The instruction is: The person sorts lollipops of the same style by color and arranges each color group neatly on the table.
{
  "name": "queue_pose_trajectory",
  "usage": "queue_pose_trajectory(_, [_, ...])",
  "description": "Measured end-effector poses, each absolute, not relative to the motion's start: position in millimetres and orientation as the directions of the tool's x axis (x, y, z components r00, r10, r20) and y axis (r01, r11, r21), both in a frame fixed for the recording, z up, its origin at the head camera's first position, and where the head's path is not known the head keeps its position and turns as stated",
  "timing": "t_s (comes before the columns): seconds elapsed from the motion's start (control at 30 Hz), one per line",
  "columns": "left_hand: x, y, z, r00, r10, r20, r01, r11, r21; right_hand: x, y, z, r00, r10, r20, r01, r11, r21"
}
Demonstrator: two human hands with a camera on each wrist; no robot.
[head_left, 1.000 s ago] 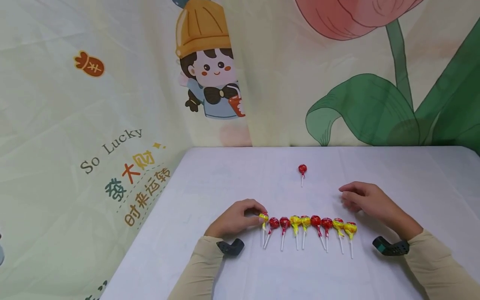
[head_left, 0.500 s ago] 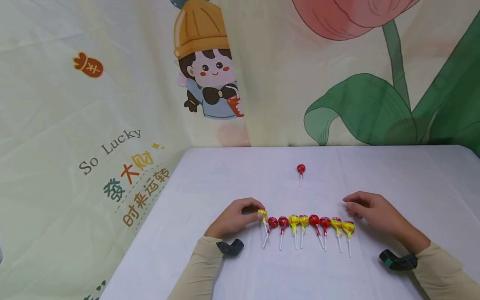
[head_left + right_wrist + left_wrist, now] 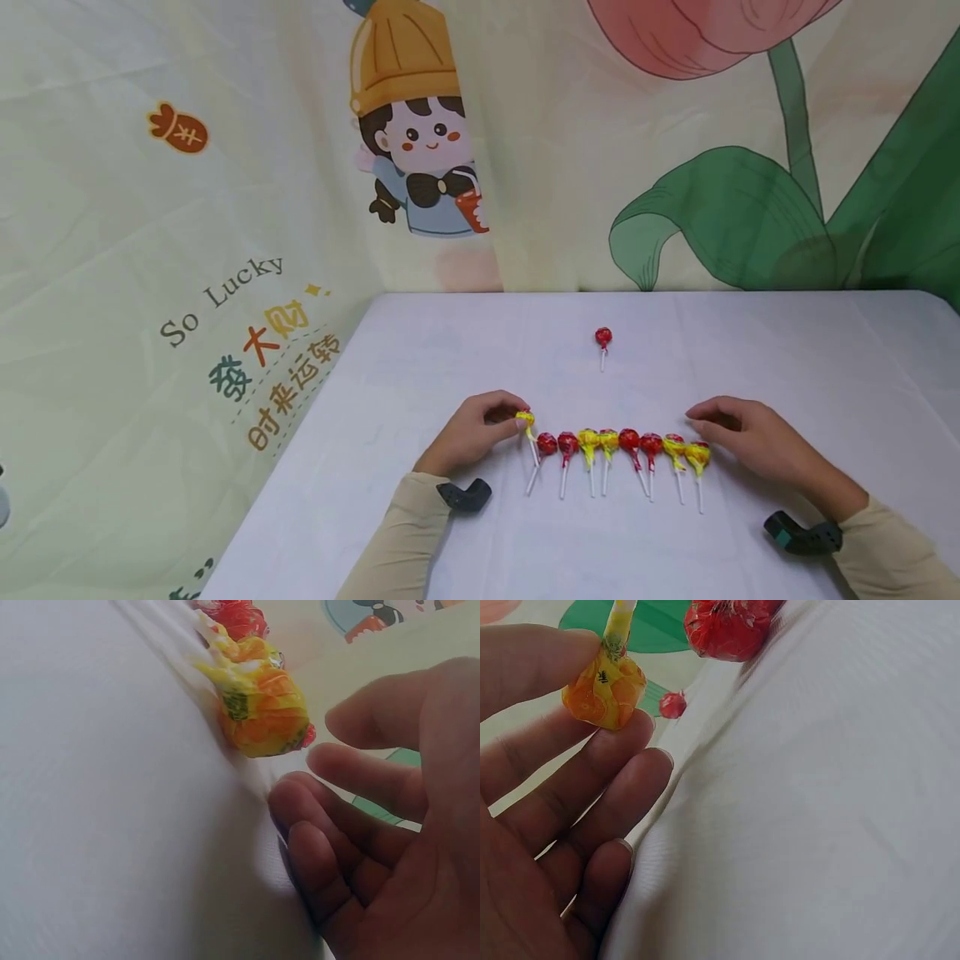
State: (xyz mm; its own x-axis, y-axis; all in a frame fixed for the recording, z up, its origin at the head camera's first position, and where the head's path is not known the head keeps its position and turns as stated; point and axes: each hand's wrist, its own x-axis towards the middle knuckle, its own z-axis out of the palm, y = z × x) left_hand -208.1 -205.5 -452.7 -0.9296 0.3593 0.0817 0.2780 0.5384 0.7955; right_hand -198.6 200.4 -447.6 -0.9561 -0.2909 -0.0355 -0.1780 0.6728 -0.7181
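The person's left grip (image 3: 471,435) is pinching a yellow lollipop (image 3: 606,694) by its wrapped head, between the thumb and the fingertips, while the remaining fingers are curving beneath. This lollipop is tilting at the left end of a row, its white stick slanting down toward the person beside the nearest red head. The right grip (image 3: 772,442) is lying just beside the row's other end, its thumb and fingers spread apart and loosely bent, with a gap showing between them and the end yellow lollipop (image 3: 262,716). Between the two grips, the row is running from left to right as a red pair (image 3: 567,442), a yellow pair (image 3: 588,441), a second red pair (image 3: 628,439) and a second yellow pair (image 3: 673,447), all sticks pointing toward the person. A lone red lollipop (image 3: 603,335) is lying farther back on the white counter (image 3: 600,550). Black wrist devices (image 3: 467,496) are sitting near beige sleeves (image 3: 405,533). Behind, a printed backdrop (image 3: 547,167) is showing an orange-hatted cartoon figure (image 3: 431,196) and a large flower (image 3: 712,33)
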Motion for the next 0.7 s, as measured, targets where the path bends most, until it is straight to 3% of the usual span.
queue_pose_trajectory(0.7, [-208,-206,-451,-0.932,0.341,0.121,0.290,0.505,0.813,-185,209,-446,-0.910,-0.412,-0.049,-0.244,0.627,-0.740])
